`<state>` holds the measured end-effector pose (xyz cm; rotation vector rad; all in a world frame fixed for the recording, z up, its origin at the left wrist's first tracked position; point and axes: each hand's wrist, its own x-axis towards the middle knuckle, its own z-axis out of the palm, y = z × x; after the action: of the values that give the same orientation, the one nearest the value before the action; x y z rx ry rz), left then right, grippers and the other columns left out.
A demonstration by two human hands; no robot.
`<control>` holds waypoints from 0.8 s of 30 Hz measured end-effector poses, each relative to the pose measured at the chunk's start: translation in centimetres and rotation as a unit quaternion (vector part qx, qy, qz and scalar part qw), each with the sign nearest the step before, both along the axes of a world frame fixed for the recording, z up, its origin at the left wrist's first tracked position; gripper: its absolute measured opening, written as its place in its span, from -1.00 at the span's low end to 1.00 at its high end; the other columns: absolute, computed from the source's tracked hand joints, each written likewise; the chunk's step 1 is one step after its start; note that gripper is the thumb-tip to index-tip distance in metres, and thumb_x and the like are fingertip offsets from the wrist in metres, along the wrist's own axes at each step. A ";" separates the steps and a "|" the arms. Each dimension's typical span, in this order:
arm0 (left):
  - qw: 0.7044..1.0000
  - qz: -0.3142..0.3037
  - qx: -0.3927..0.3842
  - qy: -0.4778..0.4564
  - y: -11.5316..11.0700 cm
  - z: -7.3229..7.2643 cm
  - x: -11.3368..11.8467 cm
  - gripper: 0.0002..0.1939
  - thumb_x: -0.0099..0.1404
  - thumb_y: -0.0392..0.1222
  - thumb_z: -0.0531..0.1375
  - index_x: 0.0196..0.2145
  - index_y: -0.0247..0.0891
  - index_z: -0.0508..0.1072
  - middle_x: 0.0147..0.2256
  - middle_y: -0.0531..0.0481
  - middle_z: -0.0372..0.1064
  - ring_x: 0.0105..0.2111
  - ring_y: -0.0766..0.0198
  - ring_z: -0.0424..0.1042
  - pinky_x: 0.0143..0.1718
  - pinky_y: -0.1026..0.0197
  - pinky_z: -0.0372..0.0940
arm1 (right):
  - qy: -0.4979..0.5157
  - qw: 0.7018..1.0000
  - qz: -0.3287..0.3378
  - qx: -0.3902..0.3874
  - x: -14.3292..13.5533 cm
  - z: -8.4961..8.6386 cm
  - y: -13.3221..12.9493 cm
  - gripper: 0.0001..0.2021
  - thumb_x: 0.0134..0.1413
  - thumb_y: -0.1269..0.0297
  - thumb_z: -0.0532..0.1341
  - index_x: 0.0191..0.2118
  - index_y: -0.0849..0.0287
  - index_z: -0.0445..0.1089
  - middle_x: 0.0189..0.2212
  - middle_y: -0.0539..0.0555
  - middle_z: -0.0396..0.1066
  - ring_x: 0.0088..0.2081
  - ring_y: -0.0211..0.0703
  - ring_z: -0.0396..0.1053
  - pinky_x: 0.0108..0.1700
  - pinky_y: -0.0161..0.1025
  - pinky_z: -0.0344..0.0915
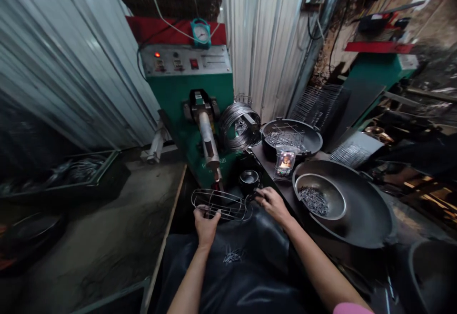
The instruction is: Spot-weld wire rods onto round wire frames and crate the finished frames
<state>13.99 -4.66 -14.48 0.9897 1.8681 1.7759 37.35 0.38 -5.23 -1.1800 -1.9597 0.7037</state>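
Observation:
My left hand (206, 226) is closed on the near-left side of a round wire basket frame (228, 211), its thumb and fingers around the thin metal wires. The frame sits over my lap, just below the lower tip of a green welding-type machine (185, 81). My right hand (274, 204) is closed at the right of the frame, fingers pinched on something small and dark that I cannot make out. A little pile of short wire pieces (233, 255) lies on the dark apron (264, 276) over my lap. Behind the right hand stands a small dark cup (249, 177).
On the right, a wide black pan (371, 209) holds a metal bowl (337, 200) of short wire pieces. Behind it are a phone (285, 160) with a lit screen and another pan (314, 138) with wire racks. A wire coil (228, 128) hangs beside the machine. A bin (107, 164) stands left.

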 end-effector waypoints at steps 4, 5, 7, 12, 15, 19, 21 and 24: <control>0.999 -0.007 0.023 0.026 0.4 0.2 0.6 -0.57 -0.14 -0.14 0.32 -0.33 -0.21 0.20 -0.34 0.06 0.23 -0.33 0.28 0.34 -0.25 0.17 0.28 | 0.169 0.985 -0.015 -0.032 -1.1 1.8 0.1 -0.77 0.04 0.16 0.17 -0.20 0.14 0.38 -0.29 0.09 0.36 -0.22 -0.11 0.33 -0.14 -0.18 0.26; 0.999 0.001 0.021 0.032 0.5 0.2 0.8 -0.57 -0.14 -0.14 0.32 -0.33 -0.21 0.20 -0.34 0.06 0.23 -0.33 0.28 0.34 -0.25 0.16 0.28 | 0.192 0.981 0.000 -0.025 -1.9 2.2 0.1 -0.78 0.02 0.16 0.18 -0.22 0.14 0.39 -0.26 0.10 0.36 -0.18 -0.10 0.32 -0.11 -0.17 0.25; 0.999 0.015 0.015 0.037 0.8 0.3 1.2 -0.56 -0.13 -0.13 0.31 -0.32 -0.21 0.20 -0.35 0.06 0.23 -0.35 0.27 0.34 -0.26 0.15 0.28 | 0.201 0.979 0.043 0.000 -3.5 2.6 0.0 -0.80 -0.01 0.18 0.22 -0.25 0.12 0.40 -0.23 0.10 0.36 -0.13 -0.09 0.31 -0.06 -0.15 0.23; 0.997 0.034 0.013 0.061 1.3 0.8 1.4 -0.56 -0.15 -0.16 0.31 -0.32 -0.21 0.20 -0.35 0.06 0.24 -0.35 0.26 0.35 -0.25 0.14 0.28 | 0.150 0.983 0.106 0.017 -6.0 2.2 1.0 -0.83 -0.03 0.26 0.24 -0.25 0.12 0.40 -0.31 0.08 0.40 -0.23 -0.14 0.35 -0.13 -0.19 0.27; 0.997 0.028 0.009 0.075 1.5 0.8 1.1 -0.56 -0.13 -0.17 0.30 -0.29 -0.21 0.20 -0.34 0.04 0.25 -0.35 0.25 0.36 -0.24 0.14 0.28 | 0.115 0.988 0.102 0.020 -6.3 2.0 1.7 -0.84 -0.05 0.28 0.26 -0.27 0.12 0.41 -0.31 0.08 0.41 -0.22 -0.12 0.35 -0.12 -0.18 0.26; 0.996 0.037 0.008 0.080 2.0 0.2 1.0 -0.56 -0.13 -0.17 0.30 -0.28 -0.20 0.22 -0.34 0.04 0.25 -0.34 0.22 0.37 -0.23 0.11 0.28 | 0.111 0.990 0.089 -0.020 -6.8 1.8 2.4 -0.85 -0.07 0.26 0.25 -0.30 0.13 0.43 -0.32 0.07 0.43 -0.25 -0.13 0.36 -0.15 -0.18 0.27; 0.996 0.046 0.008 0.077 2.2 -0.3 1.0 -0.55 -0.14 -0.17 0.30 -0.28 -0.21 0.23 -0.34 0.04 0.25 -0.34 0.22 0.37 -0.22 0.10 0.28 | 0.123 0.988 0.075 -0.059 -7.3 1.6 2.9 -0.83 -0.08 0.25 0.25 -0.30 0.15 0.43 -0.35 0.05 0.43 -0.29 -0.14 0.36 -0.18 -0.20 0.28; 0.996 0.058 0.006 0.074 2.7 -0.7 0.9 -0.56 -0.15 -0.18 0.30 -0.29 -0.20 0.23 -0.34 0.04 0.25 -0.33 0.22 0.36 -0.22 0.10 0.28 | 0.141 0.983 0.072 -0.097 -8.2 1.4 3.6 -0.84 -0.10 0.26 0.25 -0.32 0.17 0.43 -0.36 0.04 0.44 -0.28 -0.14 0.36 -0.20 -0.21 0.28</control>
<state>14.91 -2.01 -15.22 1.0646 2.0444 1.8253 29.10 3.94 -3.88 -0.9936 -1.7778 1.0962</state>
